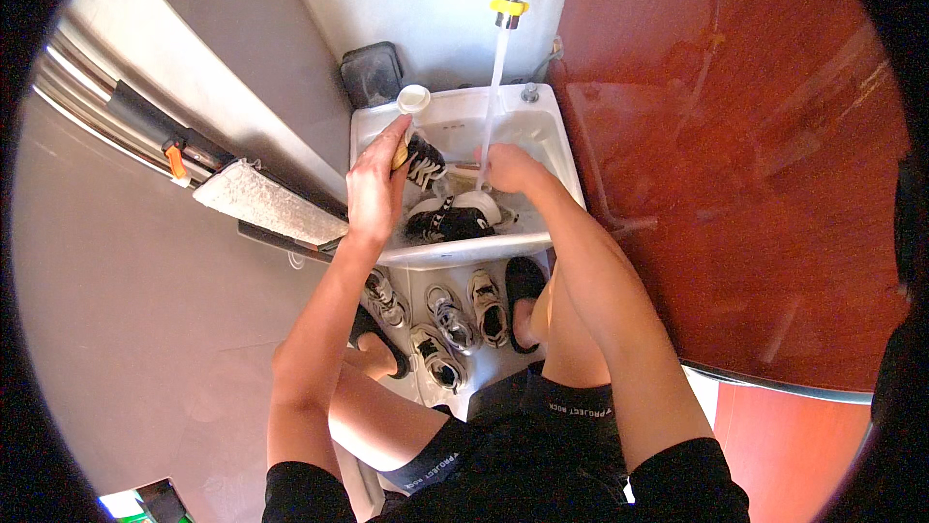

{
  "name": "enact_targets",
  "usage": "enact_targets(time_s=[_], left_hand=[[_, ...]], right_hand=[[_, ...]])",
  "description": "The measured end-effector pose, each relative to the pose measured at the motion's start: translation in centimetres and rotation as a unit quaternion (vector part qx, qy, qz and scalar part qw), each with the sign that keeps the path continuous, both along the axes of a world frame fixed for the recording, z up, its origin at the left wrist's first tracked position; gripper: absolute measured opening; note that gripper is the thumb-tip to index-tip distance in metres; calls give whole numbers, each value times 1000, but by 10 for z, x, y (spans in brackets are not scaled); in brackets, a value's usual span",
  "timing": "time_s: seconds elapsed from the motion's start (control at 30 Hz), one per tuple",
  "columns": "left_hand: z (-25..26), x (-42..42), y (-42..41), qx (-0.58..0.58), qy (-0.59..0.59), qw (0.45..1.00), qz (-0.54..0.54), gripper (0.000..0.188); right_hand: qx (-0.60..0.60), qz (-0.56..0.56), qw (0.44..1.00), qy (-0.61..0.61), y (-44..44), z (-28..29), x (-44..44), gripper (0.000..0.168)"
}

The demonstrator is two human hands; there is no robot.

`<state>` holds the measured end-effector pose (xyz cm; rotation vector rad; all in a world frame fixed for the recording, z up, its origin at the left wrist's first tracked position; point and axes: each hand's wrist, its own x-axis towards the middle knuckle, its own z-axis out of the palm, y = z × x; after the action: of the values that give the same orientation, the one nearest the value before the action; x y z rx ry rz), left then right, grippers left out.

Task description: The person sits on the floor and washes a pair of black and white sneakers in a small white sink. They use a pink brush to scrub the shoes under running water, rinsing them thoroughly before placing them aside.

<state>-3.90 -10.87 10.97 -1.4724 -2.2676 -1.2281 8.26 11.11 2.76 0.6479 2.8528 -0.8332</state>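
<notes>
A white sink (450, 256) stands before me, with water running into it from a tap (510, 9) with a yellow collar. My left hand (377, 175) is closed on a black-and-white sneaker (424, 160) with white laces, held over the sink's left part. Another black-and-white shoe (457, 222) lies in the basin near the front rim. At the water stream is my right hand (508, 166), its fingers bent beside a thin, light-coloured object that I cannot make out; whether it grips this is unclear.
A white cup (414, 98) is at the sink's back left corner, near a dark container (371, 74). Several sneakers (451, 320) stand on the floor between my slippered feet. At left a flat mop (268, 200) leans by the wall; a glossy red-brown panel (740, 160) borders the right.
</notes>
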Motion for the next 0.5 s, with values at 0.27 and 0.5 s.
enact_targets(time_s=[0.27, 0.5], left_hand=[[-18, -11, 4, -57, -96, 990, 84, 48], [-34, -19, -6, -66, -80, 990, 91, 42]], right_hand=[[15, 120, 968, -219, -14, -71, -11, 66], [-29, 88, 972, -214, -26, -69, -10, 99]])
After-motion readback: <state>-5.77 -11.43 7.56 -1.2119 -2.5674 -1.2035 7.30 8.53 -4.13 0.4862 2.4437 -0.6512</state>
